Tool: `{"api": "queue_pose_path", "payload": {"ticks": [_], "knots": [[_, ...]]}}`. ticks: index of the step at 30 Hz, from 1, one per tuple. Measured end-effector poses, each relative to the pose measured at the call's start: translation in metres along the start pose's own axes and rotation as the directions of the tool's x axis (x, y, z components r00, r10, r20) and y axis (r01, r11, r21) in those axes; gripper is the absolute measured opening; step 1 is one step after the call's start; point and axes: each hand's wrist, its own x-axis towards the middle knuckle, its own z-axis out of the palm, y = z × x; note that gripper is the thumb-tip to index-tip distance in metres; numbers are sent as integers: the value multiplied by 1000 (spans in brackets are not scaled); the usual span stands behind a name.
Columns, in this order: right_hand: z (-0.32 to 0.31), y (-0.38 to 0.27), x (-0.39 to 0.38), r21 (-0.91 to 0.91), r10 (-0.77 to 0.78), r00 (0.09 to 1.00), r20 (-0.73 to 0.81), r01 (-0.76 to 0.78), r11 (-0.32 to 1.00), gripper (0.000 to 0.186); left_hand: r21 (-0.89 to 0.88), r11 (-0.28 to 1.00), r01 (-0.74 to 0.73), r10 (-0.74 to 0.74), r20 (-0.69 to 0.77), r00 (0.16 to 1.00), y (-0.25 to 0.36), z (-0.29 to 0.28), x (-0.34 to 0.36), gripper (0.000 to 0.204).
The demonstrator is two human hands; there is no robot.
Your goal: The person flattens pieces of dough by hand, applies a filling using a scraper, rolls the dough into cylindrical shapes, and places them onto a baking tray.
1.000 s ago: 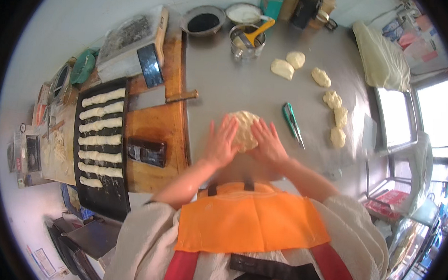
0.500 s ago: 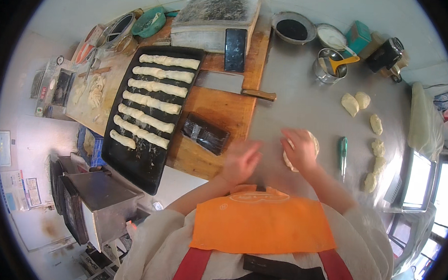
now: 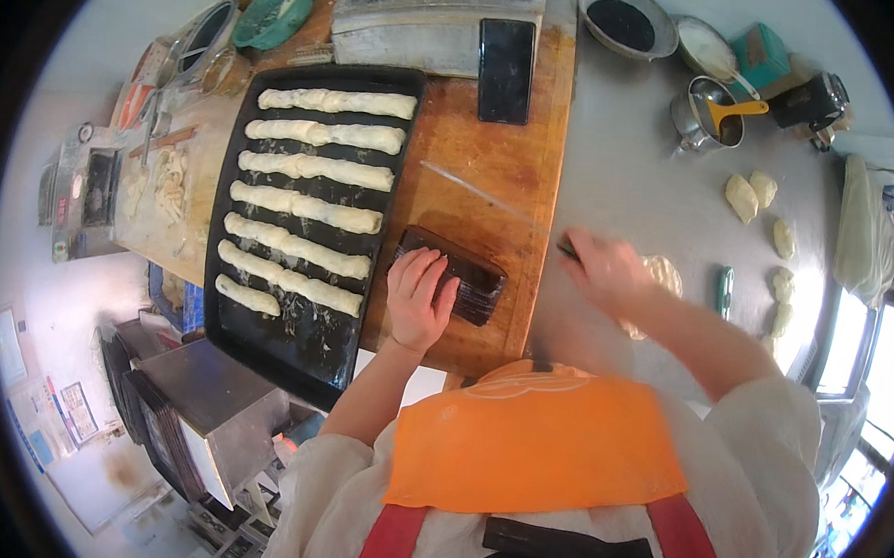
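Note:
My left hand (image 3: 421,296) lies on a dark brown block (image 3: 478,288) that looks wrapped in film. Its fingers spread over the block's left part, thumb apart. Closed round the handle of a cleaver (image 3: 481,196), my right hand (image 3: 607,274) is slightly blurred. The blade shows nearly edge-on, as a thin pale line above the wooden board (image 3: 512,162). Partly hidden behind my right wrist is a flattened round of dough (image 3: 664,275) on the metal worktop. A black baking tray (image 3: 309,348) with several long dough strips is left of the block.
A phone (image 3: 505,72) leans on a pale box (image 3: 428,39) at the board's far end. Small dough pieces (image 3: 742,198) and a green-handled tool (image 3: 726,289) lie on the right. Behind them stand a metal pot (image 3: 708,121) and a bowl of dark grains (image 3: 623,25).
My left hand has moved left onto the dark block. My right hand has left the dough round and taken hold of the cleaver, whose blade has turned from flat to edge-on.

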Motion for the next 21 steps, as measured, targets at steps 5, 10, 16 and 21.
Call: {"api": "queue_pose_path", "payload": {"ticks": [5, 10, 16, 21], "knots": [[1, -39, -40, 5, 23, 980, 196, -24, 1000, 27, -10, 1000, -2, 2, -5, 1000, -7, 7, -5, 31], [-3, -52, -41, -15, -43, 952, 302, 50, 999, 16, -19, 1000, -12, 12, -32, 999, -11, 10, -9, 32], [-8, -56, -42, 11, -29, 948, 316, 27, 1000, 15, -13, 1000, 3, -3, 14, 1000, -15, 10, -11, 32], [-4, -59, -35, 8, -44, 956, 289, 44, 999, 15, -37, 999, 25, -24, 6, 1000, -15, 11, -11, 33]]}}
